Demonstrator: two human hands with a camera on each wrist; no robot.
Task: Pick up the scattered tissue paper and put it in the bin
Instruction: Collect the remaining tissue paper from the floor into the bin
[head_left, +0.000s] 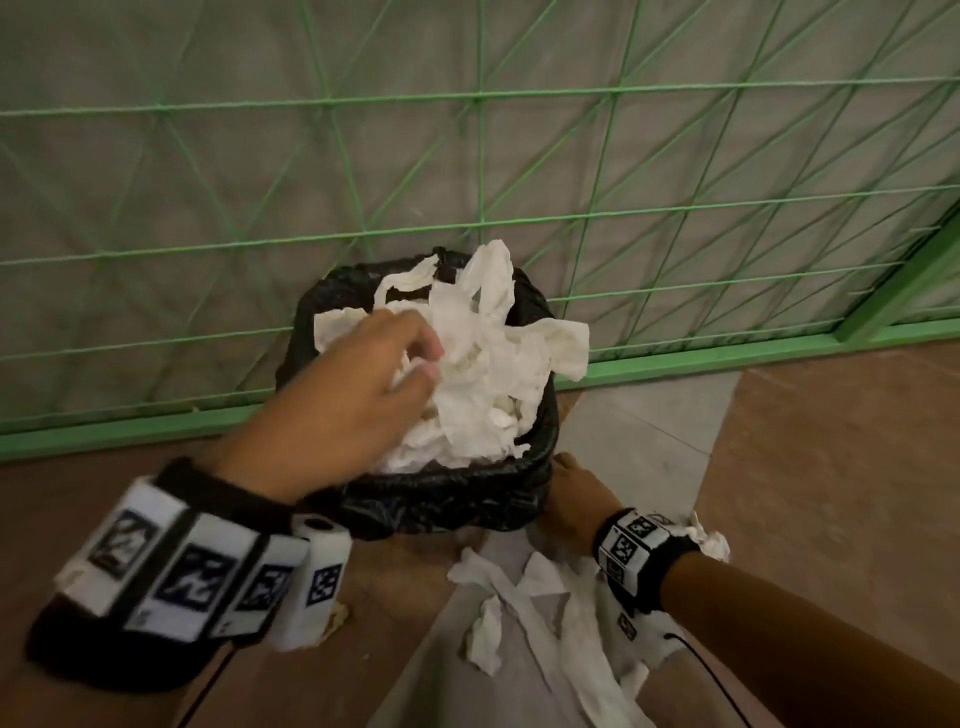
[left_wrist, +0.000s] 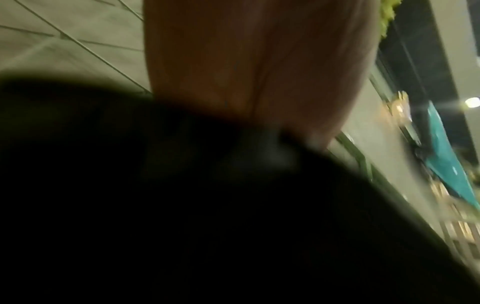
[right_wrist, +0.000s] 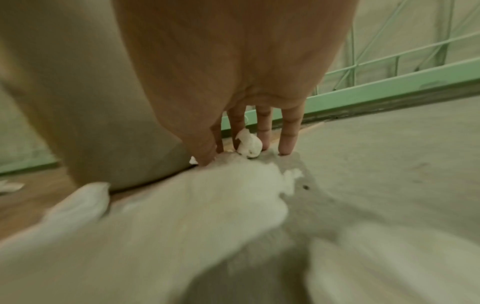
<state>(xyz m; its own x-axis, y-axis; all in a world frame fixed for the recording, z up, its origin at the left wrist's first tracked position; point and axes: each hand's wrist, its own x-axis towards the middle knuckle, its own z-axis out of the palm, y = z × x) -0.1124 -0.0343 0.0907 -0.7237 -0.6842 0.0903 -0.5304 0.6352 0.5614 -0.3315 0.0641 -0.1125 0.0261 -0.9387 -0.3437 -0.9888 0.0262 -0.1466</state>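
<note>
My left hand (head_left: 358, 395) is over the small bin lined with a crinkled black plastic bag (head_left: 441, 499), which stands against the green wire-mesh fence (head_left: 623, 249); its fingers are curled into the heap of crumpled white tissue paper (head_left: 483, 374) that fills the bin's mouth and spills over its far rim, so I judge it is stuffing that load down rather than letting go of it; the left wrist view is mostly dark and shows nothing of the fingers. That heap is the done part, and it looks like the larger share; the bin seems close to full. To the right of the bin, at its near corner, my right hand (head_left: 576, 493) is down on the floor; its fingers (right_wrist: 288, 133) are straight and spread, tips touching the ground around a small white tissue scrap (right_wrist: 248, 145), not yet closed on it. Still left, as far as I can see: the torn white tissue strips (head_left: 524, 597) lying on the floor in front of the bin, and another crumpled white piece (head_left: 711, 540) further right, just beside my right wrist.
</note>
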